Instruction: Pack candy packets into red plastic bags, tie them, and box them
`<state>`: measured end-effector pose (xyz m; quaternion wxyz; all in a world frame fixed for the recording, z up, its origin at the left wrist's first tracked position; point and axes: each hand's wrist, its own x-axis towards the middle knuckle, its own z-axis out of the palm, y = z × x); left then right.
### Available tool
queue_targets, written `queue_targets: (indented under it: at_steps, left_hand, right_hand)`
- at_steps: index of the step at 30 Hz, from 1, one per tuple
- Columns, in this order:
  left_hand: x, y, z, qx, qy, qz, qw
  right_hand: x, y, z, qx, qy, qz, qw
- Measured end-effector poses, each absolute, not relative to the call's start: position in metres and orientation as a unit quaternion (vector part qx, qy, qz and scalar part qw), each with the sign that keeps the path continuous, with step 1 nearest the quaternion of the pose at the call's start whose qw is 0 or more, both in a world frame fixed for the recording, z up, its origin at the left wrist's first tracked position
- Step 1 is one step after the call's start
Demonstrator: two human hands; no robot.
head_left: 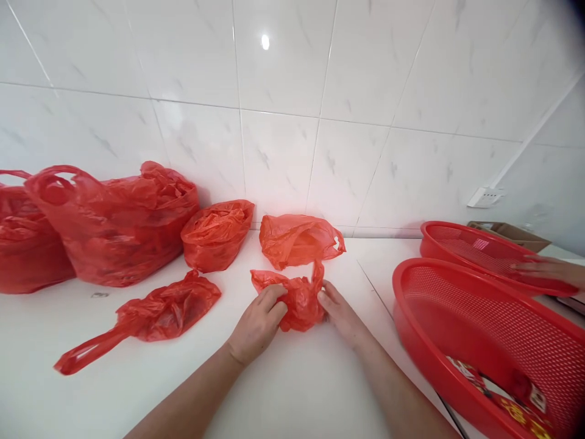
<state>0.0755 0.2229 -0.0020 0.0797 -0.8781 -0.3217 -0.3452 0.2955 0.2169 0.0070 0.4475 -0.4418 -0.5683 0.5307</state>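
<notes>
A crumpled red plastic bag (301, 299) lies on the white table between my hands. My left hand (262, 317) is closed on its left side, with the fingers curled into the film. At its right side, my right hand (339, 310) pinches the bag's edge between thumb and fingers. One loop of the bag sticks up near my right fingers. Just behind it, a second red bag (299, 241) rests with its mouth spread and a handle hole at its right end. To the left lies a twisted red bag (169, 311), its long handle stretched toward the front.
Full red bags (123, 225) stand at the left by the tiled wall, beside a smaller rounded bag (218, 235). On the right, a red basket (402, 299) holds printed packets (498, 396). Another person's hand (548, 271) reaches into the basket behind (429, 244). A cardboard box (521, 236) sits farther back.
</notes>
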Motion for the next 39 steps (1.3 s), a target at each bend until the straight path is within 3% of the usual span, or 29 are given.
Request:
queue_targets:
  at_steps: [3,8,12,15,21,29,34,39]
  left_hand:
    - [0.075,0.22,0.001,-0.86,-0.386,-0.324,0.082]
    - [0.082,0.21,0.003,-0.821,-0.413,-0.394,-0.022]
    - [0.094,0.206,-0.001,-0.747,-0.414,-0.476,-0.213]
    - [0.09,0.212,0.001,-0.641,-0.464,-0.536,-0.294]
    - [0.056,0.228,0.012,-0.515,-0.535,-0.621,-0.253]
    - [0.059,0.221,0.008,-0.579,-0.47,-0.625,-0.23]
    - [0.064,0.212,0.001,-0.725,-0.318,-0.581,-0.19]
    - [0.069,0.206,-0.006,-0.782,-0.297,-0.523,-0.165]
  right_hand:
    - [0.285,0.212,0.011,-0.416,-0.584,0.523,0.46]
    - [0.263,0.2,0.01,-0.493,-0.61,0.309,0.538]
    - [0.25,0.194,-0.001,-0.407,-0.753,0.228,0.463]
    - [0.255,0.199,-0.007,-0.428,-0.781,0.154,0.427]
    - [0.296,0.221,0.0,-0.562,-0.671,0.041,0.483]
    - [0.289,0.203,0.01,-0.538,-0.698,-0.024,0.471]
    - [0.268,0.196,0.007,-0.42,-0.779,-0.02,0.465]
    - [0.264,0.197,0.005,-0.443,-0.781,0.09,0.432]
